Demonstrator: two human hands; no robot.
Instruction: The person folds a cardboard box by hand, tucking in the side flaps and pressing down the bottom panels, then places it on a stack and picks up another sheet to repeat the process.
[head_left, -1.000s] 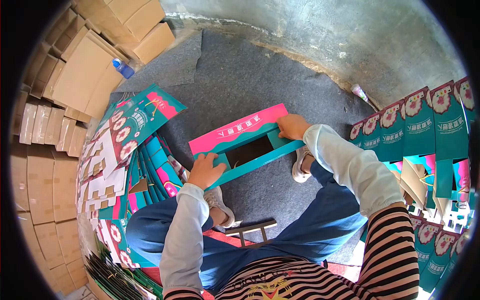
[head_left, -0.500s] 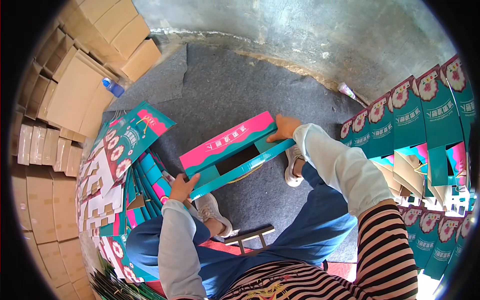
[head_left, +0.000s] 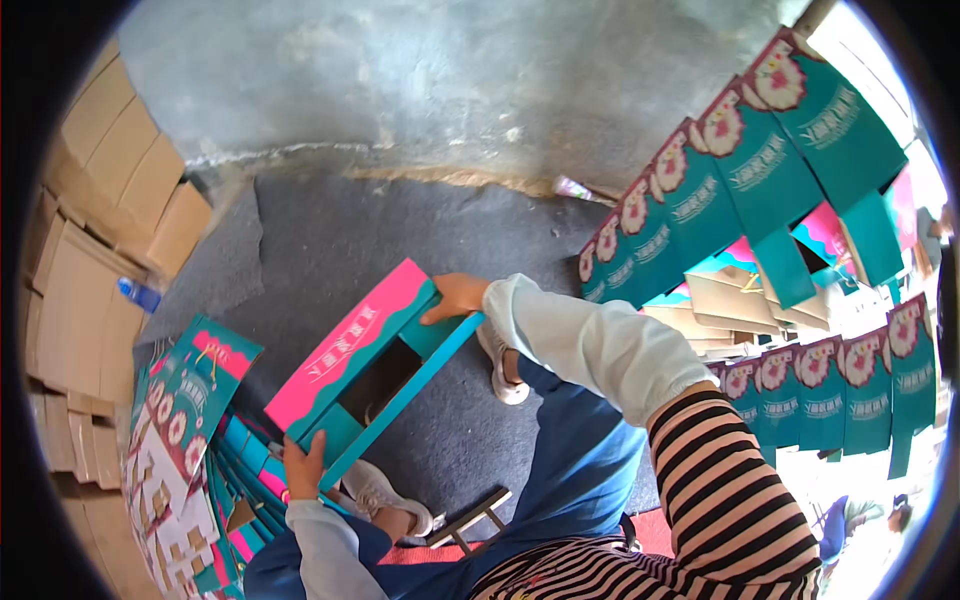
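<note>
A pink and teal box [head_left: 340, 350] is held between my two hands, tilted, its near side open onto a dark inside with teal flaps at both ends. My left hand [head_left: 304, 465] grips its lower left end, thumb on the flap. At the upper right end my right hand [head_left: 458, 297] has its fingers wrapped round the corner. Flat teal cartons [head_left: 205, 385] with pink ends and flower pictures lie in a fanned pile beside my left hand.
Brown cardboard boxes [head_left: 90, 300] are stacked at the left, with a blue bottle [head_left: 139, 294] by them. Rows of teal boxes [head_left: 765, 165] stand at the right. A small stool [head_left: 470, 522] is between my legs. A concrete wall [head_left: 400, 80] rises beyond the grey floor mat.
The view has turned to the right, so the stacked boxes sit further left. The held box is tilted more steeply, and both hands still grip its ends.
</note>
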